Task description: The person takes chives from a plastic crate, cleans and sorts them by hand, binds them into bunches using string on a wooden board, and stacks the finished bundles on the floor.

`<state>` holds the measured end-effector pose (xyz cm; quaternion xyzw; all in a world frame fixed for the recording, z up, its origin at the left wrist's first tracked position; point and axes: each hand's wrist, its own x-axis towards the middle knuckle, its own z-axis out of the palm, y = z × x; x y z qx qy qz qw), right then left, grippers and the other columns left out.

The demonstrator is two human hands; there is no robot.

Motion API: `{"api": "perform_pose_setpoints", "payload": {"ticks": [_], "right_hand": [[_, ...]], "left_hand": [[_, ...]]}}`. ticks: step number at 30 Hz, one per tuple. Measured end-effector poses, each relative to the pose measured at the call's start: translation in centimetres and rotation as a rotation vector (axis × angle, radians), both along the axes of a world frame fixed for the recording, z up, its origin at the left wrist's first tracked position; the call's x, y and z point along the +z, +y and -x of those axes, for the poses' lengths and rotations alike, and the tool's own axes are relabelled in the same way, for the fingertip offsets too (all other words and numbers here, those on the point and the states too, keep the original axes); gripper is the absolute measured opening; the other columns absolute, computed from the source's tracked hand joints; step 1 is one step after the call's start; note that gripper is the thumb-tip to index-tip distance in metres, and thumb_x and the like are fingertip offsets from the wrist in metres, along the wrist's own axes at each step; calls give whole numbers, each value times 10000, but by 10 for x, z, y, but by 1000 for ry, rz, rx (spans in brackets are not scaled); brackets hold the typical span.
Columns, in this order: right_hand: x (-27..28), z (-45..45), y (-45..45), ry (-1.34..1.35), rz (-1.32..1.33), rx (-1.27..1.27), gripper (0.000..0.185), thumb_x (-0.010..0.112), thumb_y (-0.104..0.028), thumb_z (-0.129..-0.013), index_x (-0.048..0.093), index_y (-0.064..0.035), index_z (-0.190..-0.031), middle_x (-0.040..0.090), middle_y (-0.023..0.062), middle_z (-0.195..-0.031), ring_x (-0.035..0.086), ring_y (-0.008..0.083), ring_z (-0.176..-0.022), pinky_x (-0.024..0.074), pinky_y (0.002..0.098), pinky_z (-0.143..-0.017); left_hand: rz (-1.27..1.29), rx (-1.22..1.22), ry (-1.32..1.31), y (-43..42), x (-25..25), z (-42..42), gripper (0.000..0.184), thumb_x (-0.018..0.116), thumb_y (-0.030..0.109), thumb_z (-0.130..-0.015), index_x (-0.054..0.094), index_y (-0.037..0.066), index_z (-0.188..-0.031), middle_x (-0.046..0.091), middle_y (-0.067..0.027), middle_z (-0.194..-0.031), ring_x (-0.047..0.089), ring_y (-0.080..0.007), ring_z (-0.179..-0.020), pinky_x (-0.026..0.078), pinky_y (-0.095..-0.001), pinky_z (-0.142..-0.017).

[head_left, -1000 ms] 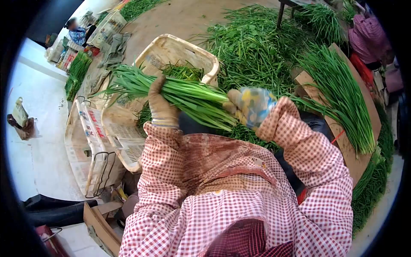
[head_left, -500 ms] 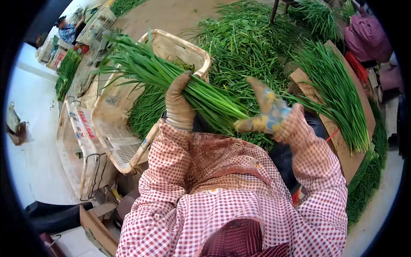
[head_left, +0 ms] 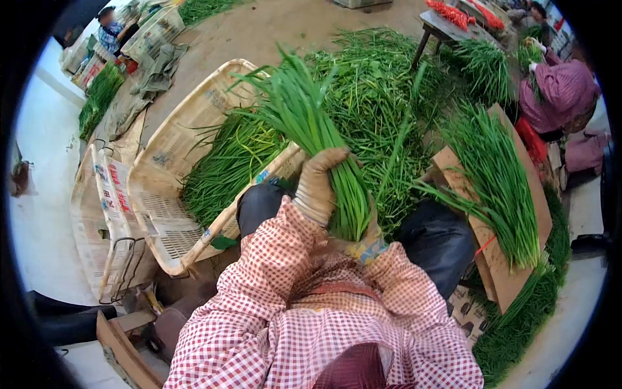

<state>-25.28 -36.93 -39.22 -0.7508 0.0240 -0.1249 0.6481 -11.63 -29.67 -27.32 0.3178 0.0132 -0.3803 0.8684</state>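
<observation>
My left hand (head_left: 319,185), in a dirty tan work glove, is wrapped round the middle of a bunch of garlic chives (head_left: 299,107). The leaf tips point up and away; the pale cut ends face my lap. My right hand (head_left: 370,241), in a glove with blue and yellow patches, cups the lower end of the bunch, a finger or thumb lying up along its right side. The bunch hides the rest of its fingers. Left of my hands stands a cream plastic crate (head_left: 175,152) with loose chives (head_left: 233,162) in it.
Loose greens (head_left: 369,97) heap on the floor ahead. To the right, chives (head_left: 495,181) lie on a cardboard sheet (head_left: 461,175). Another crate (head_left: 97,220) stands at far left. A low table (head_left: 453,29) carries red items. A person (head_left: 560,94) crouches at right; another (head_left: 111,32) sits far left.
The bunch has swung more upright and moved closer to my lap. My right hand, spread apart from it before, has come in against its lower end. The view has shifted slightly.
</observation>
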Motion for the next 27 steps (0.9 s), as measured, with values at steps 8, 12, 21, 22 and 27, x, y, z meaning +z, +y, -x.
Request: {"api": "perform_pose_setpoints", "payload": {"ticks": [8, 12, 21, 22, 27], "right_hand": [[48, 7, -34, 119, 291, -321, 772, 754, -50, -713, 327, -48, -1356, 560, 103, -1227, 571, 206, -1095, 475, 319, -922], [124, 3, -78, 238, 506, -208, 660, 706, -13, -715, 398, -35, -1298, 598, 96, -1179, 607, 208, -1030, 501, 319, -859], [128, -8, -73, 435, 45, -258, 818, 706, -22, -633, 341, -59, -1365, 565, 115, -1205, 569, 200, -1072, 478, 327, -886], [114, -11, -93, 423, 286, -261, 812, 699, -48, -630, 348, -59, -1363, 575, 131, -1193, 575, 211, -1069, 482, 325, -879], [123, -95, -153, 1022, -139, -471, 458, 631, 47, -726, 510, -24, -1162, 618, 113, -829, 605, 213, -737, 515, 326, -556]], "left_hand": [[243, -81, 66, -36, 5, -19, 442, 631, 94, -723, 560, -1, -1148, 665, -126, -960, 653, -253, -824, 563, -401, -755], [469, -148, 2, -57, -6, -29, 541, 601, 99, -721, 522, -18, -1243, 644, -140, -1095, 646, -279, -926, 541, -412, -848], [342, -65, 95, -60, -34, -31, 678, 689, 384, -800, 461, -9, -1303, 617, -164, -1115, 632, -259, -973, 518, -405, -885], [351, -59, 116, -68, -45, -32, 678, 689, 384, -800, 461, -9, -1303, 617, -164, -1115, 632, -259, -973, 518, -405, -885], [-239, -285, 592, -75, -65, -4, 871, 591, 558, -840, 190, 120, -1477, 230, -232, -1481, 261, -397, -1359, 261, -577, -1069]]}}
